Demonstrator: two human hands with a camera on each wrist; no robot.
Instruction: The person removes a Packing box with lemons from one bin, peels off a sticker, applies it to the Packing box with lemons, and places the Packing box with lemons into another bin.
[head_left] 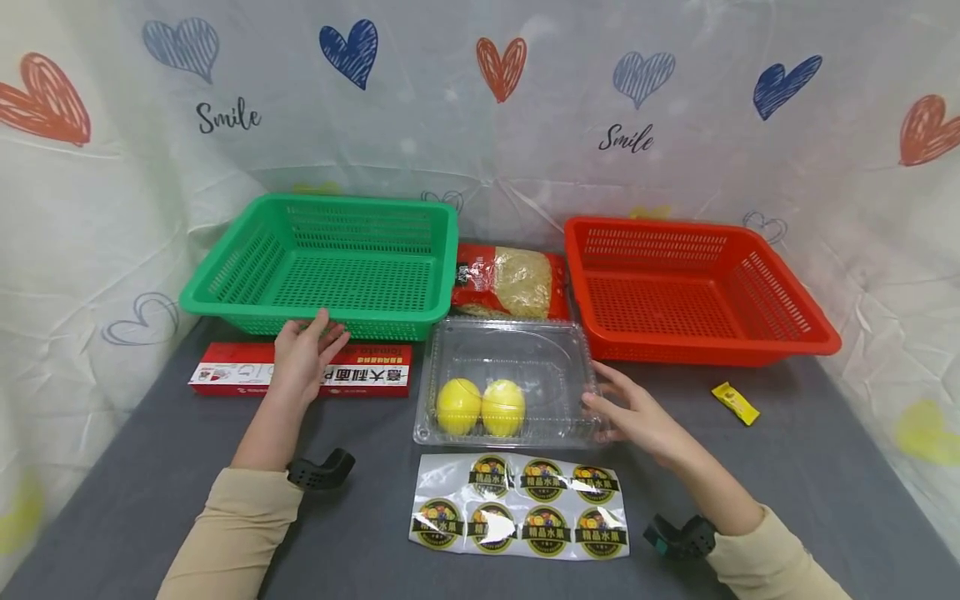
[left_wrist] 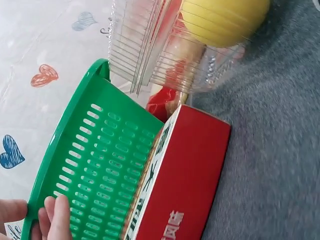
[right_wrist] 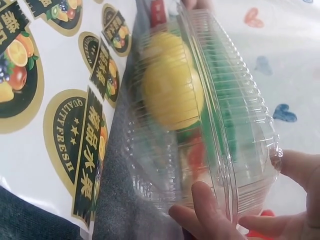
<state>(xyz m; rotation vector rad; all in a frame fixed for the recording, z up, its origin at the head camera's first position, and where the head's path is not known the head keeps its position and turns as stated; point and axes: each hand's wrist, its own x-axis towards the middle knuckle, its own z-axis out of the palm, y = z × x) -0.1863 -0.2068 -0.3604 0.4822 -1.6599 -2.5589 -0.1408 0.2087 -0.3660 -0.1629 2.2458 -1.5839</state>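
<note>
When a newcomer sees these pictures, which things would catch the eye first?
Probably the green basket at the back left, its front rim held by the left hand, and the red basket at the back right. Next, perhaps two yellow round items in the clear plastic box at the middle, whose right side the right hand holds.

Grey table [head_left: 367, 517]: green plastic basket [head_left: 390, 325] upper left, red plastic basket [head_left: 697, 345] upper right, clear plastic box [head_left: 555, 383] centre, glossy sticker sheet [head_left: 520, 508] below.

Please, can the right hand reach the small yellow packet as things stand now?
Probably yes: the small yellow packet lies uncovered on the table, to the right of the right hand, with nothing between them. That hand would first have to release the clear box.
</note>
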